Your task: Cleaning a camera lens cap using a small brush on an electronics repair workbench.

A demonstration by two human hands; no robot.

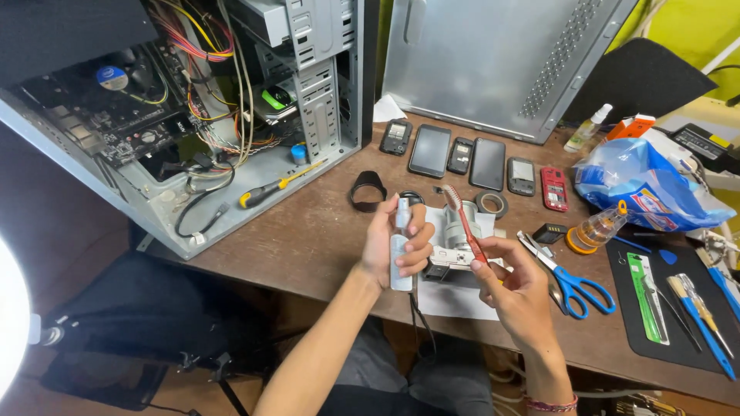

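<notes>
My left hand [397, 245] grips a small clear spray bottle [400, 254], held upright over the table's front edge. My right hand [515, 286] holds a red toothbrush [462, 222] by its handle, bristle head pointing up and away. Between and below the hands a silver camera body [453, 248] lies on a white sheet of paper [455, 296], its black strap hanging over the edge.
An open computer case [193, 108] with a yellow-handled screwdriver [270, 189] fills the left. Several phones [470, 160] lie in a row behind. Blue scissors [570, 281], a tape roll [491, 204], a black lens hood [367, 191], a blue bag [647, 185] and a tool mat [678, 300] lie to the right.
</notes>
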